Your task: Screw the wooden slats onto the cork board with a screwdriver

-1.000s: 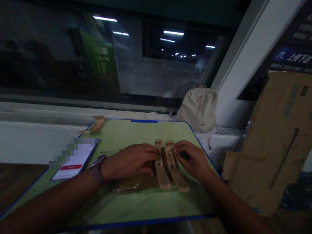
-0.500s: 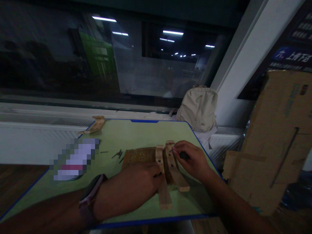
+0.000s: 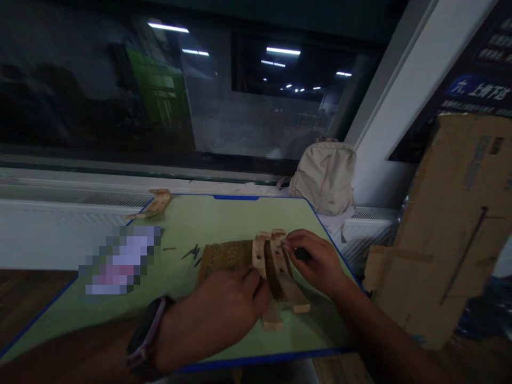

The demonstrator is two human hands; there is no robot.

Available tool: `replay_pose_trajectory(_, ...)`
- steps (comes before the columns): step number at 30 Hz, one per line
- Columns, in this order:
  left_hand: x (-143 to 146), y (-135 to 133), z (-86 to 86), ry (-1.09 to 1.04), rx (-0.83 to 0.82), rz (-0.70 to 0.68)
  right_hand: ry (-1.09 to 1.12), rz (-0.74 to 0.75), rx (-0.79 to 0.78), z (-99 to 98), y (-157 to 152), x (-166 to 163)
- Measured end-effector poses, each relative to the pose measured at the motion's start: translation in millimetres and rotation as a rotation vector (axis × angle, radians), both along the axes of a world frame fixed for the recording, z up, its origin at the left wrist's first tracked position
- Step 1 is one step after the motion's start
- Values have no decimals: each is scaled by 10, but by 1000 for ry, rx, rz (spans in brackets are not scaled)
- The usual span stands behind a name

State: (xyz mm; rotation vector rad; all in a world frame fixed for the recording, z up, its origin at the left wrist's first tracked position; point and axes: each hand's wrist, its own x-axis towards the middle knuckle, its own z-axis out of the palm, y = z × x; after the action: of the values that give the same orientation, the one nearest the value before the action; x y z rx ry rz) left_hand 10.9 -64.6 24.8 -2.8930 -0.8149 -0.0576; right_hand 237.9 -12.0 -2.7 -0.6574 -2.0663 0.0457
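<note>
My left hand (image 3: 236, 296), wearing a watch, reaches across a brown board (image 3: 222, 257) and has its fingers closed on a curved wooden strip (image 3: 259, 255) with a dark hole. Beside that strip, on its right, lies a second curved wooden strip (image 3: 296, 298) with holes. My right hand (image 3: 318, 258) is by the far part of the second strip, its fingertips pinched on a thin dark piece, perhaps a screw. A black thing (image 3: 303, 254) shows inside this hand; its kind is unclear. Several thin dark screw-like pieces (image 3: 194, 251) lie left of the board.
A blurred-out sheet-like item (image 3: 124, 258) lies on the left of the green, blue-edged table (image 3: 208, 216). Another curved wooden piece (image 3: 158, 204) sits at the far left corner. Beyond are a beige backpack (image 3: 326, 173) and a window; a large cardboard box (image 3: 460, 224) stands right.
The left strip has turned and tipped slightly under my left hand, whose fingers have shifted a little along it. My right hand stays nearly in place. The camera view has moved slightly.
</note>
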Motion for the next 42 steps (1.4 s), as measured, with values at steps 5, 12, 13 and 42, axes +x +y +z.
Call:
replay_pose_trajectory(5, -158, 34, 250, 34, 102, 128, 56, -83, 17, -19, -17, 35)
replay_pose_trajectory(12, -347, 22, 314, -12, -52, 253, 89, -132, 44, -16, -29, 52)
replay_pose_trajectory(13, -342, 15, 289, -14, -74, 249, 86, -128, 43, -12, -31, 47)
replay_pose_trajectory(42, 78, 28, -183, -27, -5, 138, 41, -76, 39, 25, -11, -11)
